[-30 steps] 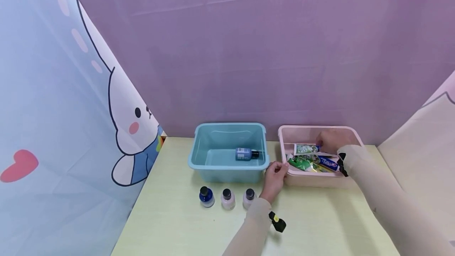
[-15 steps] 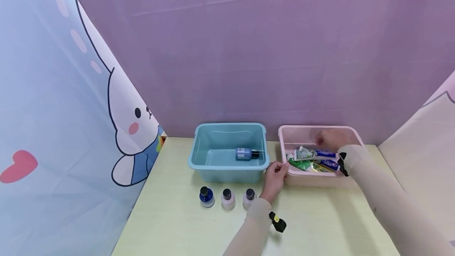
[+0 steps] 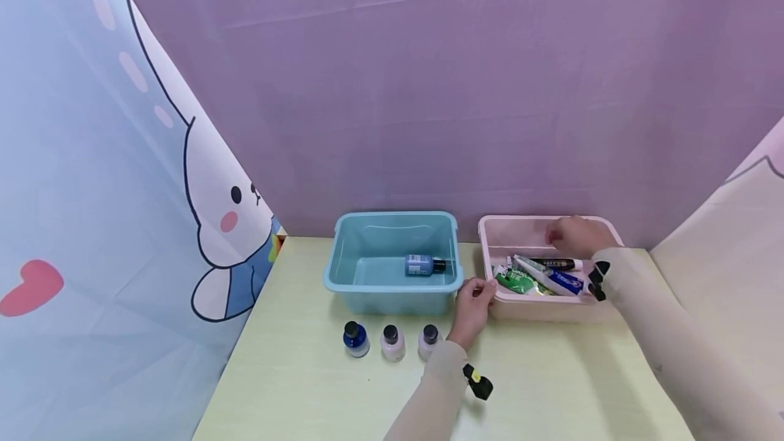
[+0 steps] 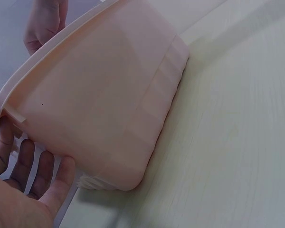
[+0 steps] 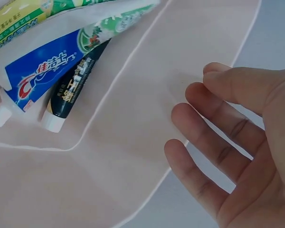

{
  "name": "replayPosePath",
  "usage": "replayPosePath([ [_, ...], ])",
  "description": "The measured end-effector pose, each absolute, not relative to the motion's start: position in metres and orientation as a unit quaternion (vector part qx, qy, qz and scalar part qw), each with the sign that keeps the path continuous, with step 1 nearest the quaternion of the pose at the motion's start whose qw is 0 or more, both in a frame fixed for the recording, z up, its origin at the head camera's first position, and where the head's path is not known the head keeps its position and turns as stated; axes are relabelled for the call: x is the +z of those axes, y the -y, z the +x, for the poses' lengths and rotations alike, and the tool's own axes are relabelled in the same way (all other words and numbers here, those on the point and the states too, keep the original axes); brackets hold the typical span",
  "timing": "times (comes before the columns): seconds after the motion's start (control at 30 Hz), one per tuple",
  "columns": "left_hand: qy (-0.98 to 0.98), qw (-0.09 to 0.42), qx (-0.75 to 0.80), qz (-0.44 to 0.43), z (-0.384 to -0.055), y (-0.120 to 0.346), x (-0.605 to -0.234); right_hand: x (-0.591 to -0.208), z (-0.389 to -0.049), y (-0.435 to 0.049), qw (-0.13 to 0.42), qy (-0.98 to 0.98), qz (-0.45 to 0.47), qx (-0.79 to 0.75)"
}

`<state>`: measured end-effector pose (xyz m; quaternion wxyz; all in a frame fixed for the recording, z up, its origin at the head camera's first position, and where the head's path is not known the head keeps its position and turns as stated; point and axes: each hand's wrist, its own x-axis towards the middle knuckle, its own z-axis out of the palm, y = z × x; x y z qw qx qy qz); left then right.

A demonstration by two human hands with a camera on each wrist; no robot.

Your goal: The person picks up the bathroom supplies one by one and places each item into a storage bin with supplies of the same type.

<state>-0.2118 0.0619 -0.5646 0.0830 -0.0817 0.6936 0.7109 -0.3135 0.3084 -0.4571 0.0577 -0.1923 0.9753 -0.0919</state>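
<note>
Tubes (image 3: 513, 281) lay in a loose heap on the floor of the pink bin (image 3: 551, 310). The blue tube (image 5: 52, 66) rested across part of the black tube (image 5: 75, 88), and each had a hard-looking white cap. They seemed light and soft, the kind that squish and bend, but not likely to break. Their shiny skin might have been a bit slippery. The best place to pick one up was probably the middle, with a gentle squeeze, since a hard one could have pushed the paste about. The black tube was partly covered, so its cap end looked easier to grab.

The right hand (image 3: 574, 236) was over the far side of the bin, its fingers a little bent and apart, with nothing in it. The left hand (image 3: 471, 316) pinched the pink bin at its near left corner. The bin looked thin, light and fairly stiff, so its rim made a good grip.
</note>
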Motion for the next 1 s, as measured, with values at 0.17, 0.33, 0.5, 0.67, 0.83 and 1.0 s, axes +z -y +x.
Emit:
replayPosePath([
  [0.17,-0.694,0.082,0.71,-0.082,-0.212,-0.062,-0.564,-0.454,-0.307,-0.307,0.058,-0.974,-0.187,-0.11],
  [0.33,-0.696,0.078,0.709,-0.082,-0.212,-0.063,-0.565,-0.452,-0.298,-0.306,0.055,-0.972,-0.18,-0.141],
  [0.5,-0.696,0.077,0.709,-0.081,-0.211,-0.063,-0.565,-0.454,-0.285,-0.306,0.017,-0.974,-0.176,-0.142],
  [0.67,-0.699,0.074,0.708,-0.074,-0.21,-0.063,-0.564,-0.456,-0.272,-0.306,-0.032,-0.971,-0.186,-0.146],
  [0.83,-0.713,0.066,0.694,-0.066,-0.207,-0.062,-0.563,-0.457,-0.256,-0.302,-0.075,-0.961,-0.211,-0.161],
  [1.0,-0.726,0.064,0.682,-0.061,-0.202,-0.06,-0.56,-0.458,-0.24,-0.296,-0.084,-0.952,-0.224,-0.191],
])
